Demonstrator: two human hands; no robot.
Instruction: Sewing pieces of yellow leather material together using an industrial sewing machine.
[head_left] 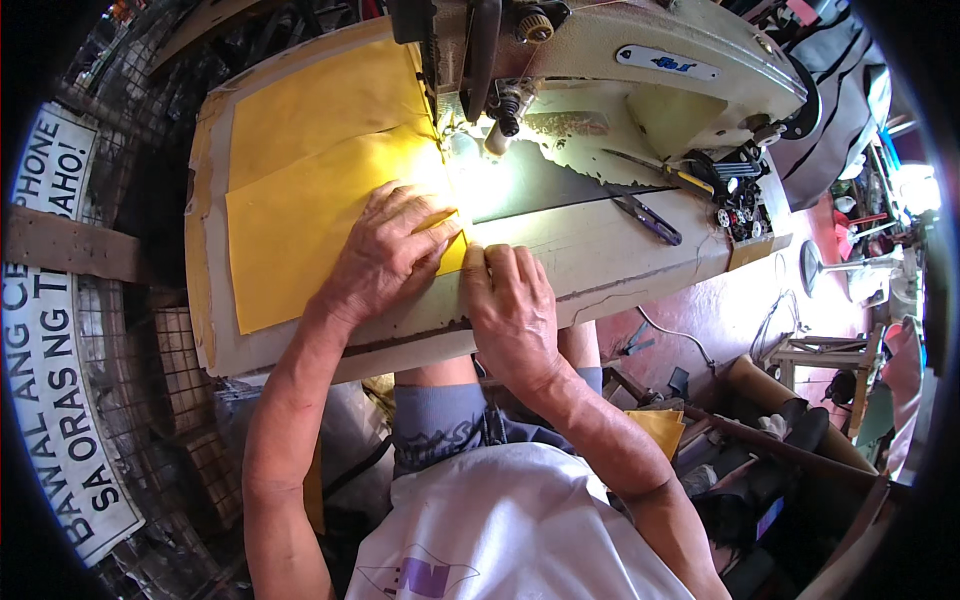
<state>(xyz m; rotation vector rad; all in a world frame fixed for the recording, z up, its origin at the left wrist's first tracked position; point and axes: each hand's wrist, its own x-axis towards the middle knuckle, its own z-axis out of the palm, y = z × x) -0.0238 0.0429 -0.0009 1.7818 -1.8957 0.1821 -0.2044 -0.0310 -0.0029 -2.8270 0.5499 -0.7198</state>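
A yellow sheet (pixel 290 240) of smooth, flexible material lies on the sewing machine table, its right edge running up toward the needle area. Another yellow piece (pixel 320 100) lies behind it, partly overlapped. My left hand (pixel 395 245) rests on the sheet near its right edge, fingers curled and pinching that edge. Close beside it, my right hand (pixel 515 310) holds the same edge at the near end between thumb and fingers. The sewing machine (pixel 590 65) stands just beyond both hands, its lamp lighting the edge brightly. Glare hides the needle and presser foot.
Thread snips (pixel 650 218) and a yellow-handled screwdriver (pixel 690 180) lie on the table's right side. Bobbins sit in a small tray (pixel 735 215) at the right end. More yellow material (pixel 657 430) lies below right. A wire grille and a lettered sign (pixel 75 400) stand left.
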